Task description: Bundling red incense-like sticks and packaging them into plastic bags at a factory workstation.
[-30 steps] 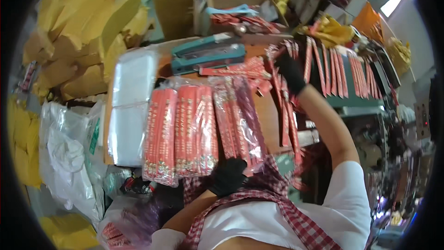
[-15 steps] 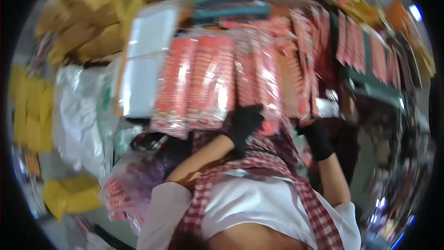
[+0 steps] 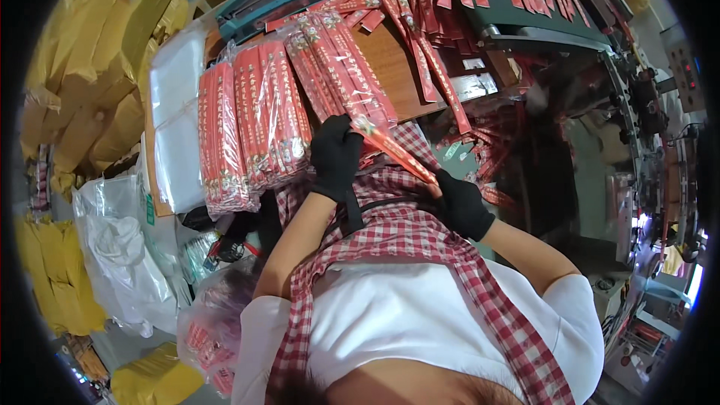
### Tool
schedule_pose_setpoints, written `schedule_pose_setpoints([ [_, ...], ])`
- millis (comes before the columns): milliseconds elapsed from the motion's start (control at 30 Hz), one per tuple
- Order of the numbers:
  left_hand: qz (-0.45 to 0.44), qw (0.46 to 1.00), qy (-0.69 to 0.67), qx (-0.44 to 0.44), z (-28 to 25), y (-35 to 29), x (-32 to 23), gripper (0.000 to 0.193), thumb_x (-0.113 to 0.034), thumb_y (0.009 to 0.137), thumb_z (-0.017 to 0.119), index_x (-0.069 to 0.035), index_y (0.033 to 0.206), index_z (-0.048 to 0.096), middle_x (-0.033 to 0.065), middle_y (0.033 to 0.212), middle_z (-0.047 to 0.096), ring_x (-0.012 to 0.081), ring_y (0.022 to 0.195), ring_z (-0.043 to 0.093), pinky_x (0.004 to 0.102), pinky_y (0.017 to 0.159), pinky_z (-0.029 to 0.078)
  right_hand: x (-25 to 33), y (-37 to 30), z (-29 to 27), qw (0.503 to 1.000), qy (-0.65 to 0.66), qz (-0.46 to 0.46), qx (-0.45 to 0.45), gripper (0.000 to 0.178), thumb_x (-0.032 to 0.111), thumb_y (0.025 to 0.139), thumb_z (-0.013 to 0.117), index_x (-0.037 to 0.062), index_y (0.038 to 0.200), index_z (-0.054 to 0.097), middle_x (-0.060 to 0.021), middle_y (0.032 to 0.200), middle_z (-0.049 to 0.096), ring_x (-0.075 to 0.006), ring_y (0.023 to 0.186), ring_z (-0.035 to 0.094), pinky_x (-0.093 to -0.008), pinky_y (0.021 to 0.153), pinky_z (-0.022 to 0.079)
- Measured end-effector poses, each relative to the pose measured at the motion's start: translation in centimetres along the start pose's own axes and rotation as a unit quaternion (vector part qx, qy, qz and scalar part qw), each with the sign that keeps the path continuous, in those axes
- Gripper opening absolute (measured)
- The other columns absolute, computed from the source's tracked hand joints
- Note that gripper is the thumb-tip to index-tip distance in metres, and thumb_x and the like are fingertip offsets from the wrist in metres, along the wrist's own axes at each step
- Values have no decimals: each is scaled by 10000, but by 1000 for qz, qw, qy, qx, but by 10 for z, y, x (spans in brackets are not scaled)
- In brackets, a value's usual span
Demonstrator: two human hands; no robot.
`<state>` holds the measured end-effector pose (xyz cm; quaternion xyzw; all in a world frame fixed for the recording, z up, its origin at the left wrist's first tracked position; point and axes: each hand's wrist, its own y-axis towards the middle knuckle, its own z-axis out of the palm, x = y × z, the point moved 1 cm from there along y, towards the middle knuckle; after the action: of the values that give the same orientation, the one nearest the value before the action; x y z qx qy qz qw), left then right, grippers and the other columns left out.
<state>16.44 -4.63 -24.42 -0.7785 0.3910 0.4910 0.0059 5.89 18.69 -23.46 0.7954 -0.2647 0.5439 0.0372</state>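
A long red packet (image 3: 394, 150) is held at its ends by both gloved grips, left (image 3: 335, 156) and right (image 3: 463, 206), closed on it, above a wooden table (image 3: 390, 67) piled with red bundles (image 3: 251, 124); yellow sacks (image 3: 90, 67) are stacked alongside.

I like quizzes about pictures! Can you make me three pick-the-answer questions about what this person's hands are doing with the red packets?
1. Where is the left hand?
A. at the near end of the bagged red packets
B. on the yellow sacks
C. on the green belt

2. What colour are the gloves?
A. white
B. black
C. yellow

3. What is the right hand doing?
A. hanging empty
B. gripping a bundle of red packets
C. pressing a button

Answers: A, it touches their near ends; B, both gloves are black; B, its fingers close on the bundle's lower end.
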Motion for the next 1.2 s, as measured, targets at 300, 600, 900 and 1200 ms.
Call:
schedule_pose_setpoints([
  [300,118,985,107,-65,-18,-12,-11,109,-3,706,639,-18,808,603,140,725,552,341,686,566,374,614,456,13,10,2,919,-388,1,67,366,375,832,652,104,1034,511,-128,791,628,-308,700,650,-433,553,478],
  [600,105,978,178,25,-19,-37,2,149,-159,850,599,-32,927,596,153,829,537,352,820,549,424,726,450,8,60,70,989,82,-122,-31,296,270,912,593,34,1067,504,-103,925,592,-163,845,577,-339,752,485],
  [900,-15,994,78,79,-33,-56,7,198,-122,758,659,-41,793,481,156,772,477,363,752,511,437,679,416,36,74,31,949,-223,-166,-149,291,242,818,681,55,1002,555,-147,879,569,-301,765,587,-427,636,463],
  [1200,159,950,124,240,11,61,-46,237,-201,799,648,-35,967,626,155,972,610,340,914,575,451,794,445,-2,141,57,964,-112,-235,-48,449,291,765,639,-12,1088,562,-191,999,569,-368,968,537,-447,798,445],
])
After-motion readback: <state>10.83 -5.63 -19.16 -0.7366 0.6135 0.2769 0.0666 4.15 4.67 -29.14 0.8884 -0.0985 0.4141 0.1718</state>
